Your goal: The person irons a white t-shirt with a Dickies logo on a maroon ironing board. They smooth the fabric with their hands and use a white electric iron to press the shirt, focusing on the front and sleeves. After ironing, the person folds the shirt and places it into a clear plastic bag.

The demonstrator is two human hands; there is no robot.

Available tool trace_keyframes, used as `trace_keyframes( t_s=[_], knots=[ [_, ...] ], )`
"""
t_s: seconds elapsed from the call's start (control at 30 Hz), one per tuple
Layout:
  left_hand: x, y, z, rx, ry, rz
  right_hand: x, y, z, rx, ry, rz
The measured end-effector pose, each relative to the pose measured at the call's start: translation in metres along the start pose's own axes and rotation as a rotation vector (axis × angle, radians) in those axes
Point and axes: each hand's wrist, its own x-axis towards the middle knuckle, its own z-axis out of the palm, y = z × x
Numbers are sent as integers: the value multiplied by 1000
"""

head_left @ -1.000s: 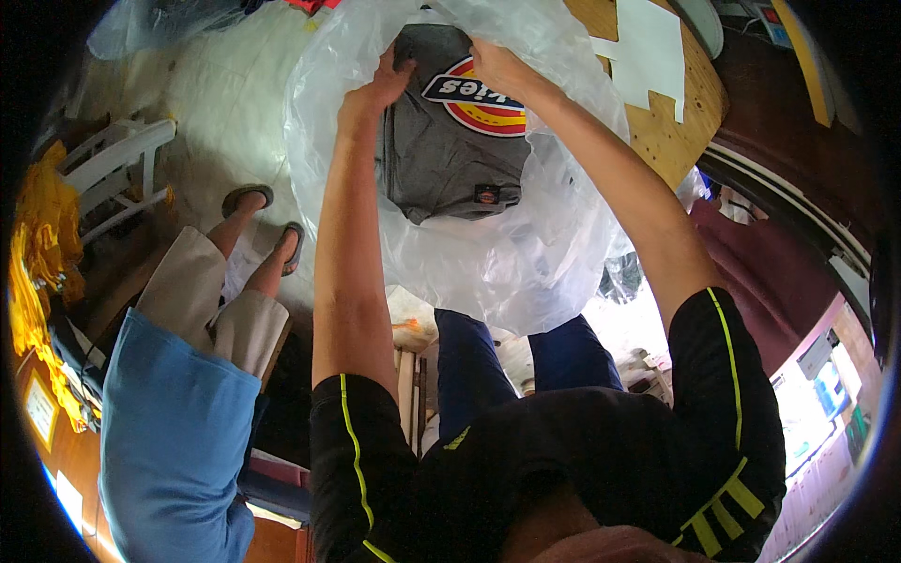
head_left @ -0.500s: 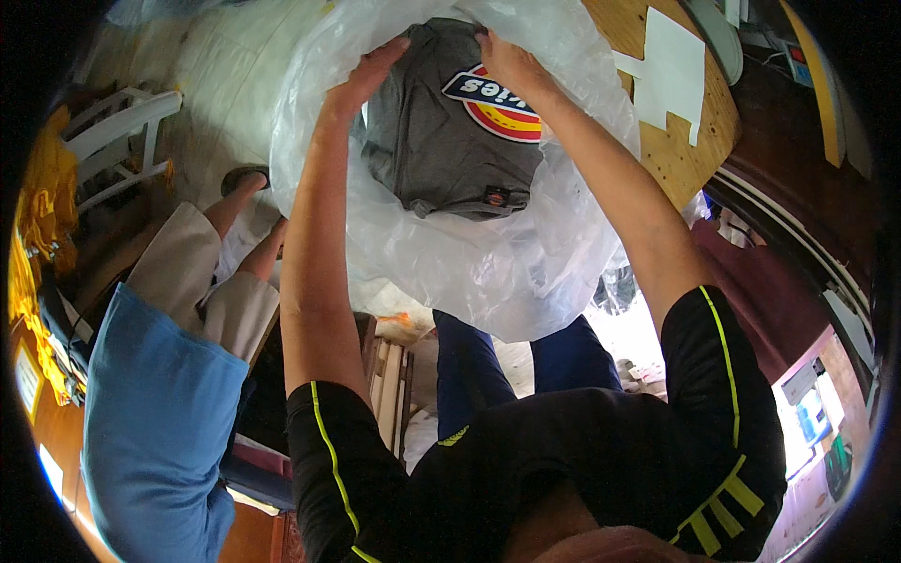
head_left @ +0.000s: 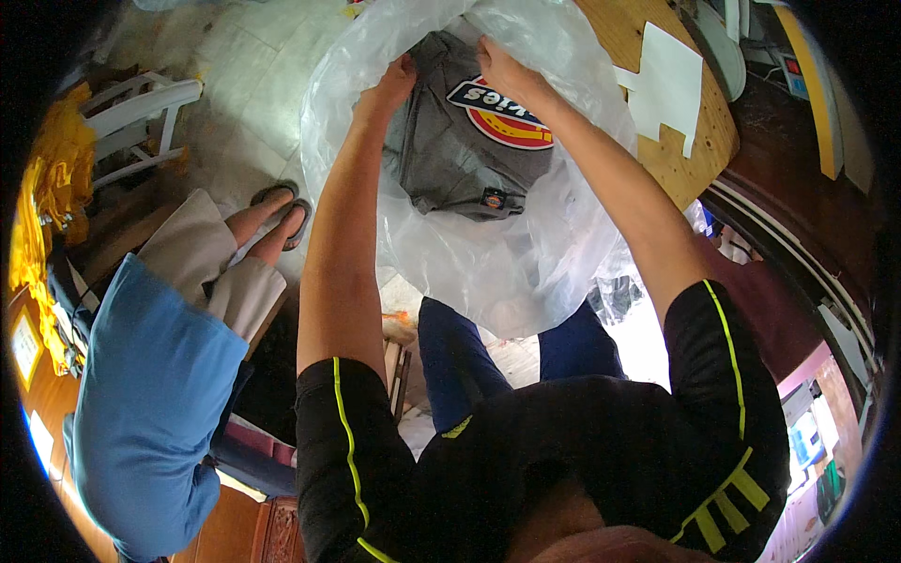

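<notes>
A folded grey garment (head_left: 450, 159) with a red, yellow and dark blue badge lies inside a large clear plastic bag (head_left: 488, 253) held out in front of me. My left hand (head_left: 394, 80) grips the garment's upper left edge through or beside the plastic. My right hand (head_left: 502, 66) grips the upper edge near the badge. Both arms reach forward, and the bag hangs down over my knees.
A person in a blue top and beige trousers (head_left: 160, 366) sits close at my left, feet in sandals (head_left: 282, 202). A wooden table (head_left: 657, 141) with white paper (head_left: 666, 84) is at the right. A white chair (head_left: 141, 122) and yellow cloth (head_left: 47, 206) are far left.
The bag and garment have shifted slightly to the right and up in view. Both hands keep their hold on the garment's top edge.
</notes>
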Motion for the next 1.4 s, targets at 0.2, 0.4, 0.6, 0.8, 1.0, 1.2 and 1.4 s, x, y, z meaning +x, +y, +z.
trace_keyframes(
  t_s=[0.2, 0.4, 0.6, 0.8, 1.0, 1.2, 1.4],
  knots=[
    [2, -35, -56, 201, -262, 319, -48, 20, -6, 53, -86, -355],
    [-75, 102, -117, -206, -385, 210, -44, -1, -13, 67, 99, -375],
    [-122, 134, -124, -574, -213, 481, -58, -45, -55, 14, 32, -376],
    [-85, 102, -107, -457, -211, 494, 8, -12, -56, -110, 21, -301],
    [-88, 110, -115, -647, -408, 416, 23, -47, -60, -85, 593, -427],
    [-79, 80, -98, -454, -231, 388, 36, -31, -20, -291, 229, -120],
    [-84, 87, -101, -423, -146, 531, 77, 30, 42, -542, 395, -256]
  ],
)
